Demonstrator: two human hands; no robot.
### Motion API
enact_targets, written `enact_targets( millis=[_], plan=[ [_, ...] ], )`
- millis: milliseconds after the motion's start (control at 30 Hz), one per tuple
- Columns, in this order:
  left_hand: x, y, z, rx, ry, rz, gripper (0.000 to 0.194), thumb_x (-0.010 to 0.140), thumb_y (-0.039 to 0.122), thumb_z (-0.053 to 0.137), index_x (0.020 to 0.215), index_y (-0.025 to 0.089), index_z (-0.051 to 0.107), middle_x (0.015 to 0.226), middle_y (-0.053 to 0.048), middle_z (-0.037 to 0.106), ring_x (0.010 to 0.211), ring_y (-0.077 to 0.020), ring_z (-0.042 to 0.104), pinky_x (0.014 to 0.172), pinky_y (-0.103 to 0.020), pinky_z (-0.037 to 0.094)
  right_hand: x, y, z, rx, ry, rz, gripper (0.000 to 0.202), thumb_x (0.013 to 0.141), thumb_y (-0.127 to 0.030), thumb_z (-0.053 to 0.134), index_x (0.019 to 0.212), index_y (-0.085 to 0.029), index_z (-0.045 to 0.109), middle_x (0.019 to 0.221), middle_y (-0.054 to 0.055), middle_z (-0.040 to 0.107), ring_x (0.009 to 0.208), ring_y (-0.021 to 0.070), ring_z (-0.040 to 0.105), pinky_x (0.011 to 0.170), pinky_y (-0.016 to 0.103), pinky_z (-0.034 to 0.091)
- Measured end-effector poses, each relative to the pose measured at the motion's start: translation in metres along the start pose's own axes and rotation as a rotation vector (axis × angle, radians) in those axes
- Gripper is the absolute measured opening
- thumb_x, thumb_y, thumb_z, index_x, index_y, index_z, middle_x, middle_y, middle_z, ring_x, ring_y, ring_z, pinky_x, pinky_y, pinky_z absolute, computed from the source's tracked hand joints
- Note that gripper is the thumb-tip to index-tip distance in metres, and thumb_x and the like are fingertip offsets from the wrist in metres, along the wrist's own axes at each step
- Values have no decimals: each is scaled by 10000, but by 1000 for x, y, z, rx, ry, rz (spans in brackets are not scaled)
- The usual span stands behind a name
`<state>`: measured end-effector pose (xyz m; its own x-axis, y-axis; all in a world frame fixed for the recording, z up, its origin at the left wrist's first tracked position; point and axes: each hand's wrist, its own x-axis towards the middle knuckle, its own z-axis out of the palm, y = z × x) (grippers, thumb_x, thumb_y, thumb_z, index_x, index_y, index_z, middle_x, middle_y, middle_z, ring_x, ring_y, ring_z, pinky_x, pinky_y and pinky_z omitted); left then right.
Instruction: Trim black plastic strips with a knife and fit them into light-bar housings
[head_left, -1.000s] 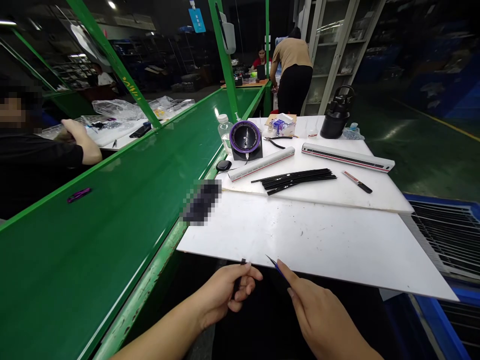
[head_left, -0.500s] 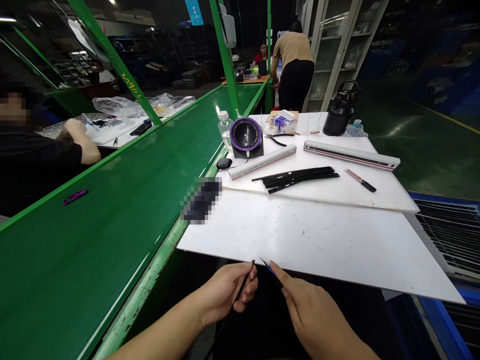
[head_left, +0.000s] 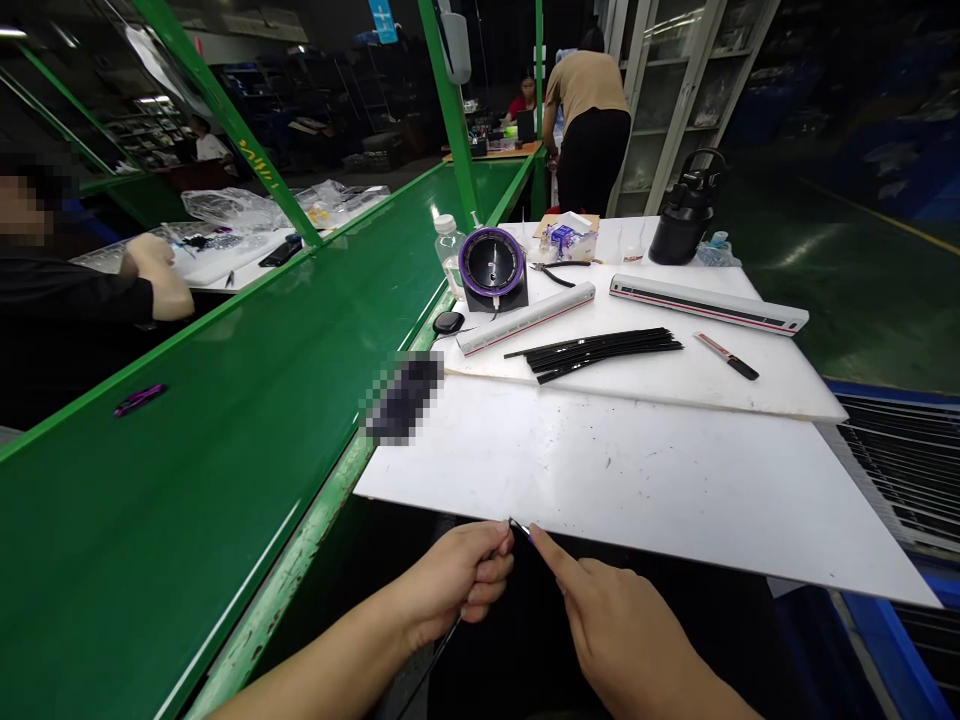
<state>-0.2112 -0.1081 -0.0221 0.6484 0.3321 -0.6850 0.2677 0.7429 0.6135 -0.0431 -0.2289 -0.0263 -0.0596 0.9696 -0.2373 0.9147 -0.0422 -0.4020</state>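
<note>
- The left hand (head_left: 450,580) pinches a thin black strip (head_left: 429,668) near its top end. The long part hangs down below the hand.
- The right hand (head_left: 622,610) is closed on a small pointed tool (head_left: 520,528), with one finger laid along it.
- Both hands are just off the near edge of the table (head_left: 570,460), closer to its left corner. The strip is there too, not on the table.
- I think the hands are working on the top end of the strip with the tool. The tip is right by that end, but I can't tell if they touch. This calls for a still left hand and a light, careful push with the right.
- Half a second ago, the tip was a little apart from the strip. Now the gap looks closed, and the left fingers are curled in more.
- More black strips (head_left: 604,353) lie in a bunch near the front edge of the mat (head_left: 780,385).
- A knife (head_left: 741,367) is by them, toward the mat's near right corner.
- One white shell (head_left: 525,320) is on the mat's left side. A longer shell (head_left: 709,303) is near its right edge.
- A round fan (head_left: 492,265) stands near the far left corner, beside a bottle (head_left: 448,245).
</note>
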Motion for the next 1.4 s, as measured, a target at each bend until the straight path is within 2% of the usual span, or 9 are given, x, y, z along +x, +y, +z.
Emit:
enact_targets(
  millis=[100, 167, 367, 500, 800, 1000, 1133, 1300, 1400],
  plan=[
    [0, 0, 0, -9, 4, 5, 318, 792, 469, 581, 760, 205, 407, 542, 91, 256, 438, -55, 151, 388, -194, 78, 0, -5, 0, -121, -68, 22, 766, 859, -60, 410, 1529, -341, 167, 765, 26, 622, 571, 215, 606, 468, 274, 250],
    [1, -1, -1, -12, -1, 1, 315, 793, 466, 577, 762, 206, 403, 542, 92, 249, 440, -56, 147, 388, -193, 79, 0, -7, 1, -155, -83, 29, 803, 838, -38, 405, 1533, -336, 136, 778, 32, 618, 570, 222, 606, 464, 283, 229],
    [1, -2, -1, 2, -3, 16, 307, 810, 462, 562, 762, 206, 401, 552, 90, 252, 444, -57, 156, 386, -190, 95, -3, -4, 1, 127, -24, 36, 689, 924, -67, 324, 1520, -380, 178, 803, 11, 648, 658, 205, 638, 568, 283, 383],
    [2, -3, 0, 14, 7, 30, 311, 807, 469, 563, 761, 206, 403, 555, 89, 257, 442, -57, 161, 384, -189, 96, -3, -4, -2, 150, -22, 22, 684, 922, -63, 322, 1521, -366, 191, 799, 14, 653, 657, 201, 639, 597, 286, 412],
    [4, -3, -5, -24, -37, 5, 289, 793, 446, 564, 764, 206, 404, 544, 92, 244, 442, -60, 150, 385, -190, 90, -3, -13, 1, -162, -88, 71, 789, 843, -24, 395, 1530, -323, 149, 810, 47, 627, 611, 230, 623, 491, 282, 331],
    [2, -2, -2, 13, -15, 17, 254, 792, 414, 542, 754, 206, 403, 545, 90, 252, 438, -61, 152, 383, -193, 102, -4, -4, 6, 128, 31, 33, 623, 934, -96, 330, 1514, -313, 260, 784, 25, 650, 623, 179, 621, 589, 251, 432],
    [2, -3, 1, 26, 14, 33, 268, 798, 434, 536, 750, 206, 401, 545, 90, 256, 439, -60, 157, 383, -191, 102, -3, -3, 6, 196, 33, 22, 627, 930, -90, 317, 1516, -305, 257, 763, 21, 653, 615, 178, 620, 612, 255, 442],
    [2, -4, 2, 41, 31, 48, 271, 800, 446, 531, 755, 206, 413, 546, 88, 263, 438, -63, 167, 380, -191, 112, -2, -7, 3, 130, -15, 57, 669, 913, -69, 337, 1519, -332, 229, 782, 18, 644, 630, 191, 623, 578, 271, 407],
    [2, -4, 2, 43, 27, 46, 259, 795, 429, 536, 748, 205, 413, 545, 88, 265, 440, -63, 167, 381, -190, 119, -3, -10, 2, -21, -62, 79, 759, 856, -27, 386, 1522, -339, 201, 784, 16, 632, 606, 202, 617, 498, 272, 308]
  ],
)
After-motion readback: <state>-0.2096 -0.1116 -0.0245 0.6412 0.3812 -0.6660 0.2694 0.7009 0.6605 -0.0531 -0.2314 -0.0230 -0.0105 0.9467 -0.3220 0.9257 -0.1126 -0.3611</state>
